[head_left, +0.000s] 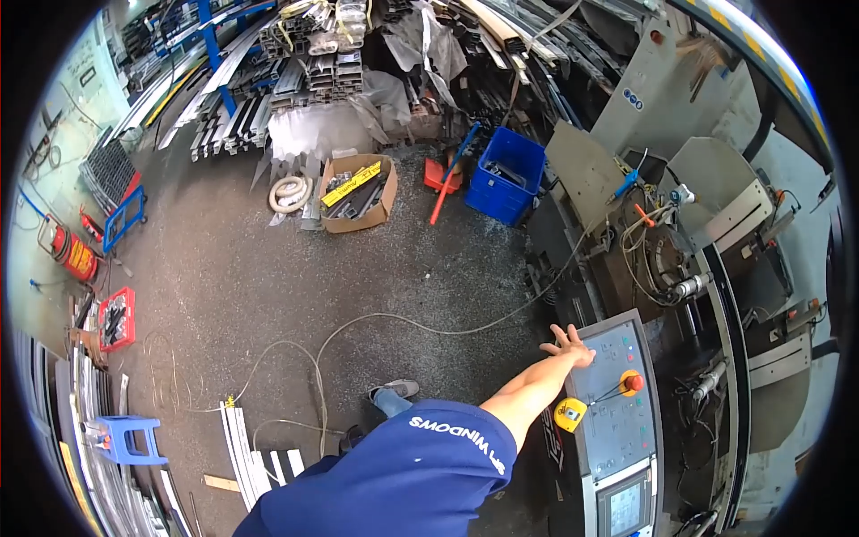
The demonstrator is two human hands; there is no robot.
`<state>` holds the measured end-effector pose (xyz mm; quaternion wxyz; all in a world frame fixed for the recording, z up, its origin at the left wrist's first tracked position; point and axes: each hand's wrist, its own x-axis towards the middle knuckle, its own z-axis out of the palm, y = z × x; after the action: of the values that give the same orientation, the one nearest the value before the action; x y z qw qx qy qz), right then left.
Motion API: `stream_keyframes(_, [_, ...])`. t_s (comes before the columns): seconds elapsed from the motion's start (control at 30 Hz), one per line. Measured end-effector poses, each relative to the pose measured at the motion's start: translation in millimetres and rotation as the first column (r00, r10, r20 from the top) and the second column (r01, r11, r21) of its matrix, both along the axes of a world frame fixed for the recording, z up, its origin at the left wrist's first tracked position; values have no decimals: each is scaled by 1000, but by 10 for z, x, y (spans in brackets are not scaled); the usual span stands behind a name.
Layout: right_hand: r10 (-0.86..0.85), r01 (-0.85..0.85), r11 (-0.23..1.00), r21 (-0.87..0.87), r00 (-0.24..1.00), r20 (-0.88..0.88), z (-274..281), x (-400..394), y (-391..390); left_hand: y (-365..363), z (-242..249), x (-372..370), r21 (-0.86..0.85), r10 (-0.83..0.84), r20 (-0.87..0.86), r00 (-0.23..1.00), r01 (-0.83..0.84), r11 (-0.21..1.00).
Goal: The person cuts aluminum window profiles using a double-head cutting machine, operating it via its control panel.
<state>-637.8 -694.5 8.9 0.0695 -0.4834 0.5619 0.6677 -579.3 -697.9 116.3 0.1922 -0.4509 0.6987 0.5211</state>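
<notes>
My right hand [571,347] reaches out to the upper left part of a grey machine control panel [613,403]. Several fingers are spread apart and stick out past the panel's left edge; nothing shows in them. The hand overlaps the panel's surface, left of small coloured buttons and lights. A red emergency stop button [633,383] on a yellow base sits below and right of it. At the panel's left edge is a yellow device [569,413]. Lower down, the panel has a lit screen [626,507]. My left hand is out of view.
Machine parts and hoses [662,224] stand beyond the panel. A blue bin [506,174] and a cardboard box [358,192] of profile offcuts sit on the floor ahead. A cable [394,318] crosses the floor. At left are a blue stool [130,438] and long profiles [237,447].
</notes>
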Motion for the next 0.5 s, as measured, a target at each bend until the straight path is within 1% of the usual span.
stream_keyframes(0.03, [19,-19,1000,3,999,-41,-47,-48,4,-13,57,41,-1,-14,-3,1000,14,1000])
stream_keyframes(0.07, [23,-23,1000,4,999,-42,80,-58,44,-7,14,16,0,-10,-4,1000,10,1000])
stream_keyframes(0.1, [23,-23,1000,5,999,-27,196,-58,50,6,-58,-24,-4,-2,-17,1000,2,1000])
stream_keyframes(0.17, [4,-4,1000,-11,1000,-10,229,-53,56,32,-100,-49,-7,7,-26,1000,-7,1000])
stream_keyframes(0.27, [-8,8,999,-39,1000,7,219,-23,40,-11,-116,-54,-1,11,11,1000,-11,1000])
stream_keyframes(0.33, [-18,19,998,-63,1000,17,207,-37,26,5,-105,-14,52,57,-56,997,-54,997])
stream_keyframes(0.4, [-35,37,995,-95,999,23,202,-65,20,-22,-68,10,60,47,-51,998,-43,997])
stream_keyframes(0.5, [-46,50,981,-188,999,29,146,-46,53,-53,-21,8,49,-5,-8,1000,5,999])
